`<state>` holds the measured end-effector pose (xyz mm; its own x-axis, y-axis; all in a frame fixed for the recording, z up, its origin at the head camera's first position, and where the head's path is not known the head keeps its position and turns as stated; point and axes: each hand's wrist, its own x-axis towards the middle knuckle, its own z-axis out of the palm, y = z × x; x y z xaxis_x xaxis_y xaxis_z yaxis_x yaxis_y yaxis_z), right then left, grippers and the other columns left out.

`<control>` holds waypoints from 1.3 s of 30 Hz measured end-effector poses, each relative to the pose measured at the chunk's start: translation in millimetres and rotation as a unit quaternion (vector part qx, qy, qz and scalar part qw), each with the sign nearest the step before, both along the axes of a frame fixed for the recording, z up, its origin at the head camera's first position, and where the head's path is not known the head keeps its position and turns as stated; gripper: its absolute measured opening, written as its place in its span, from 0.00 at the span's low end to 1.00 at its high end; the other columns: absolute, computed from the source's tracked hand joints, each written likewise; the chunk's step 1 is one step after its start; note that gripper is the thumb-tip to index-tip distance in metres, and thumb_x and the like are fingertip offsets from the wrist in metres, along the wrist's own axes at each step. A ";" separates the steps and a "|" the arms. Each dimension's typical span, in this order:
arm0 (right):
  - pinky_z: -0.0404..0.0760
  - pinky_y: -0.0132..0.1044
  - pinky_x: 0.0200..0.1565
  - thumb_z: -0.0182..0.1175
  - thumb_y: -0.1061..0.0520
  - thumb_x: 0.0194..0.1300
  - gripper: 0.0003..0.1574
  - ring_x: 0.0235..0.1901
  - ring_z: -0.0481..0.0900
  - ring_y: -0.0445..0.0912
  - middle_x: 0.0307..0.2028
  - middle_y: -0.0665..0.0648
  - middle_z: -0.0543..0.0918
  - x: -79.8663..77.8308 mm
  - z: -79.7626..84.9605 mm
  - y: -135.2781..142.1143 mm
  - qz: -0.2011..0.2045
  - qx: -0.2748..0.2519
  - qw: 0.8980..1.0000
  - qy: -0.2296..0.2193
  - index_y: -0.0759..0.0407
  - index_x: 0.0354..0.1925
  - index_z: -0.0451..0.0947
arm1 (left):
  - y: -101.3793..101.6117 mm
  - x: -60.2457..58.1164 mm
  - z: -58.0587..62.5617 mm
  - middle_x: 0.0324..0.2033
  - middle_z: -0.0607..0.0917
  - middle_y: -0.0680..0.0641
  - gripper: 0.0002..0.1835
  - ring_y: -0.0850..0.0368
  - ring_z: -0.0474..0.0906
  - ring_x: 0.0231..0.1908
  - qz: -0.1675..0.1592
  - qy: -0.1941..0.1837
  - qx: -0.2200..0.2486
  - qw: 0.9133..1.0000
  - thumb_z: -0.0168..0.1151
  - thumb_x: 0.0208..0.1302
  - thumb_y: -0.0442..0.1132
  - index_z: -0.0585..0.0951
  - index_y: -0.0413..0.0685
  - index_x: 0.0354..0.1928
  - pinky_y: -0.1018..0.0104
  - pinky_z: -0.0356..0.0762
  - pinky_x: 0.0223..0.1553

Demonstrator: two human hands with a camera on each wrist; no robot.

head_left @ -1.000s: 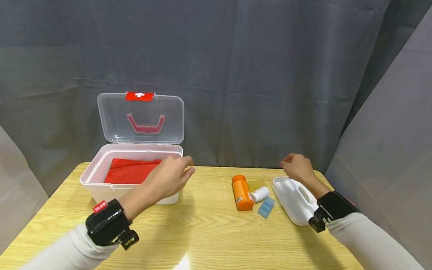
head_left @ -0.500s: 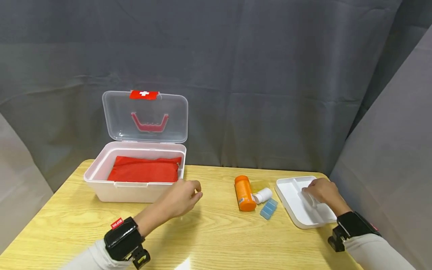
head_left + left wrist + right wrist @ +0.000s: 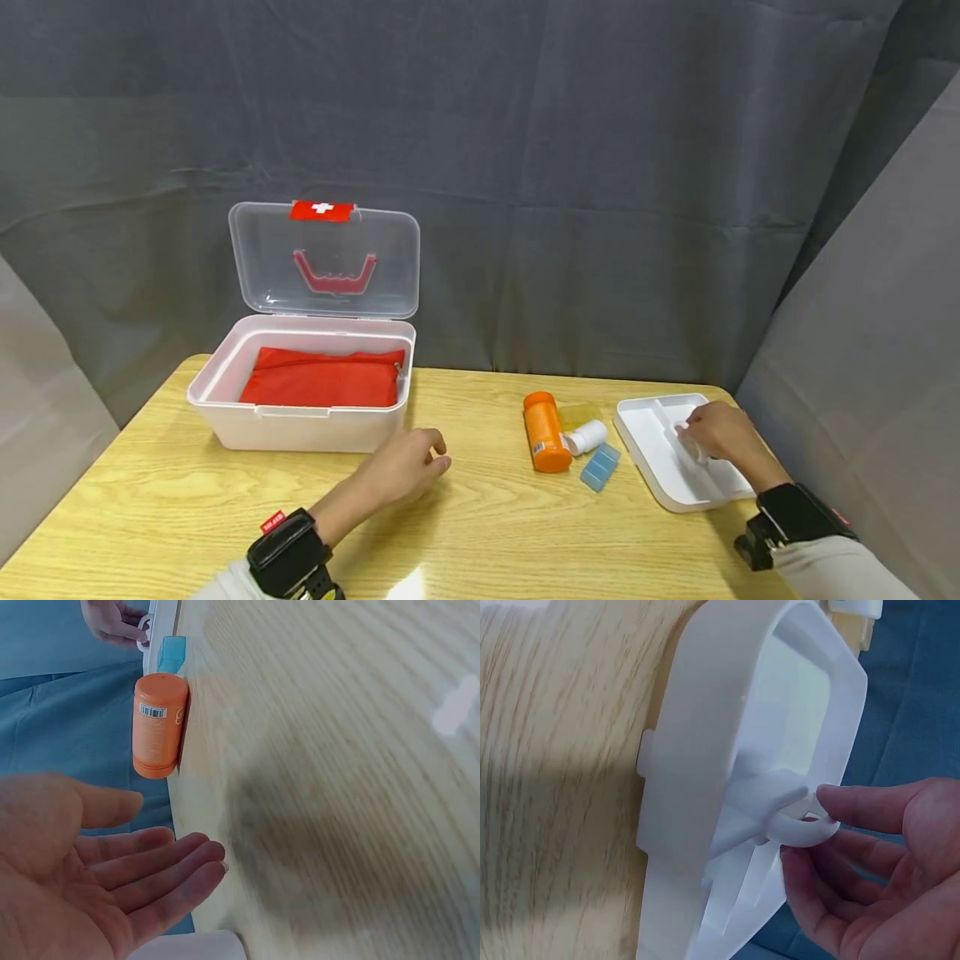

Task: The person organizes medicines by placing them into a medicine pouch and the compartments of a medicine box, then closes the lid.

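My right hand (image 3: 723, 433) pinches the loop handle (image 3: 804, 832) in the middle of a white divided tray (image 3: 651, 477), thumb on one side and fingers on the other. The tray appears to lie flat at the table's right, its compartments facing up. My left hand (image 3: 405, 467) hovers in front of a clear plastic box (image 3: 300, 429), fingers relaxed and holding nothing. The box's lid (image 3: 262, 267) stands up, and a red zip pouch (image 3: 322, 382) lies inside. Nearer the tray lie an orange bottle (image 3: 545, 433), a small white bottle (image 3: 588, 437) and a blue pill case (image 3: 600, 467).
A yellow translucent item (image 3: 577, 415) lies behind the white bottle, partly covered by it. Grey cloth (image 3: 480, 208) hangs behind the wooden table (image 3: 510, 542) and at both sides.
The white tray, tilted or turned over a second ago, now lies with its compartments up. My right hand has come down onto its handle. My left hand has moved down, away from the box.
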<state>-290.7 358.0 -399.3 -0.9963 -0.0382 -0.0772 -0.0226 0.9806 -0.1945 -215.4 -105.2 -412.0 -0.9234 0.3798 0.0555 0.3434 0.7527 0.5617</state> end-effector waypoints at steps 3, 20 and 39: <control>0.76 0.44 0.31 0.58 0.56 0.62 0.18 0.30 0.80 0.56 0.31 0.64 0.86 0.8 1.4 0.7 0.000 -0.005 1.000 0.019 0.70 0.38 0.85 | 0.3 0.7 -2.3 0.30 0.86 0.45 0.08 0.56 0.80 0.31 0.005 0.003 0.003 1.000 0.65 0.67 0.38 0.85 0.39 0.41 0.61 0.77 0.32; 0.72 0.38 0.29 0.59 0.54 0.66 0.16 0.19 0.78 0.45 0.15 0.52 0.79 15.9 37.5 -15.8 0.002 -0.054 0.998 0.011 0.68 0.35 0.83 | 16.3 7.4 -9.1 0.29 0.87 0.51 0.07 0.62 0.79 0.28 -0.012 -0.040 0.037 0.998 0.64 0.68 0.41 0.86 0.47 0.39 0.66 0.75 0.28; 0.74 0.36 0.21 0.63 0.54 0.67 0.18 0.16 0.77 0.43 0.20 0.54 0.81 40.6 55.2 -132.9 0.042 -0.149 0.987 0.034 0.71 0.43 0.81 | 47.5 -8.1 30.3 0.37 0.89 0.46 0.18 0.55 0.85 0.34 0.036 -0.069 0.117 0.990 0.60 0.72 0.44 0.81 0.44 0.58 0.60 0.79 0.35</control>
